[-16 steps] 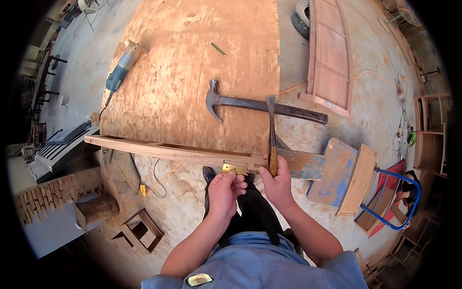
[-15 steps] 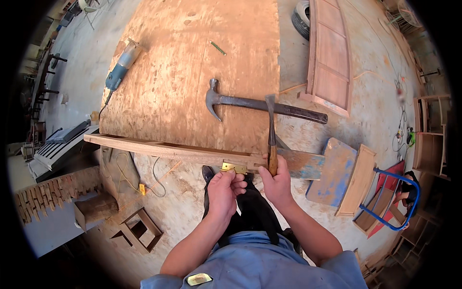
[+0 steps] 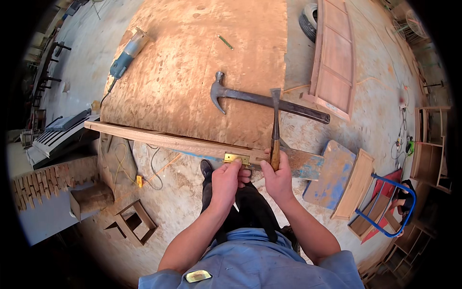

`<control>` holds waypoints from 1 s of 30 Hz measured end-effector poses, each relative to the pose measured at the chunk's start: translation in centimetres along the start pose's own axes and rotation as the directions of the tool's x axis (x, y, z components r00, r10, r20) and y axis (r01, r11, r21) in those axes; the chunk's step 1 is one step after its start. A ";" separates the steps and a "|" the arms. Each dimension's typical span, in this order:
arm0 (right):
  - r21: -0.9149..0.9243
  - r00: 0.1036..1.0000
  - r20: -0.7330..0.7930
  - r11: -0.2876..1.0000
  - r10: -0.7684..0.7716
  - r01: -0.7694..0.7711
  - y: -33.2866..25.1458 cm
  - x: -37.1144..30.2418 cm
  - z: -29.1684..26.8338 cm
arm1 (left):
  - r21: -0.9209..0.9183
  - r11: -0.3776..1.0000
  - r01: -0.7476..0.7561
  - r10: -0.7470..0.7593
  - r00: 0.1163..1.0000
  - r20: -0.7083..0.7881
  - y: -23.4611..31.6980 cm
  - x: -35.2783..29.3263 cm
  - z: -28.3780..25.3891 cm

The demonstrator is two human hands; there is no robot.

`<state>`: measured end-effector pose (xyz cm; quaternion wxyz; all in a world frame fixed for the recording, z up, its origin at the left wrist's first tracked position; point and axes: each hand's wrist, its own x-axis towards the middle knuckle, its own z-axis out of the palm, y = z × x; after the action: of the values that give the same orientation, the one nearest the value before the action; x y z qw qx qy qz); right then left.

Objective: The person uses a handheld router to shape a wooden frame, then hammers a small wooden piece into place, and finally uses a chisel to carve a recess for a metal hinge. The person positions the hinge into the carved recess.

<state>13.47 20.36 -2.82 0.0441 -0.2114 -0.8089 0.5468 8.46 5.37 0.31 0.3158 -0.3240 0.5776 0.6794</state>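
Observation:
A small brass hinge (image 3: 234,158) is pinched by my left hand (image 3: 225,182) and lies against the near edge of a long wooden frame piece (image 3: 159,138), close to its right end. The thumb sits on the hinge's lower edge; the other fingers are curled and partly hidden. In my right hand (image 3: 278,182) a chisel (image 3: 275,127) is gripped by its wooden handle, blade pointing up and away from me. That hand is beside the frame's right end. Beyond the frame rests a claw hammer (image 3: 269,99), its handle passing behind the chisel blade.
A plywood worktop (image 3: 192,96) carries a blue power tool (image 3: 126,58) at the left and a green pencil-like stick (image 3: 225,42). On the floor at right are a panelled wooden piece (image 3: 333,58), a tyre (image 3: 309,23) and a blue-stained board (image 3: 329,173). Another person (image 3: 406,200) is at far right.
My left hand has brought the hinge up against the frame's edge and squared it there. The chisel stays in my right hand. The whole view has shifted slightly.

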 end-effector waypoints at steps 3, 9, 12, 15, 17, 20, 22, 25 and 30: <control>0.021 1.000 -0.012 1.000 0.004 -0.004 0.0 0.1 0.1 | 0.020 0.999 -0.032 0.032 0.999 -0.004 0.0 0.4 0.0; 0.056 0.999 -0.012 0.998 0.040 -0.040 -0.2 0.0 0.2 | 0.000 0.999 -0.035 0.035 0.999 0.016 0.1 0.3 -0.1; 0.033 0.999 -0.022 0.999 0.023 -0.022 -0.6 0.1 0.0 | -0.008 0.999 -0.036 0.037 0.999 0.017 0.0 0.3 0.0; 0.031 0.999 -0.027 0.999 0.031 -0.031 -1.0 0.1 0.1 | -0.021 0.999 -0.038 0.038 0.999 0.023 0.0 0.4 0.0; 0.048 0.999 -0.023 0.998 0.045 -0.044 -1.3 0.2 0.0 | -0.026 0.999 -0.039 0.040 0.999 0.026 -0.2 0.4 0.0; 0.031 0.999 -0.017 0.998 0.049 -0.049 -1.3 0.1 -0.2 | -0.026 0.999 -0.039 0.040 0.999 0.023 -0.2 0.3 0.1; 0.025 0.998 -0.036 0.999 0.042 -0.041 -0.9 0.1 0.0 | -0.022 0.999 -0.029 0.029 0.999 0.026 0.1 0.2 0.3; 0.018 0.999 -0.044 0.999 0.028 -0.027 -0.7 0.1 0.2 | -0.030 0.999 -0.044 0.045 0.999 0.024 0.1 0.4 0.2; -0.029 0.999 -0.045 1.000 0.011 -0.012 -0.4 0.1 0.1 | -0.007 0.998 -0.058 0.058 0.997 0.044 -0.1 0.3 0.3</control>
<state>13.22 20.13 -2.49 0.0558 -0.2287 -0.8144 0.5304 8.34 5.73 0.04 0.3076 -0.2930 0.5778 0.6969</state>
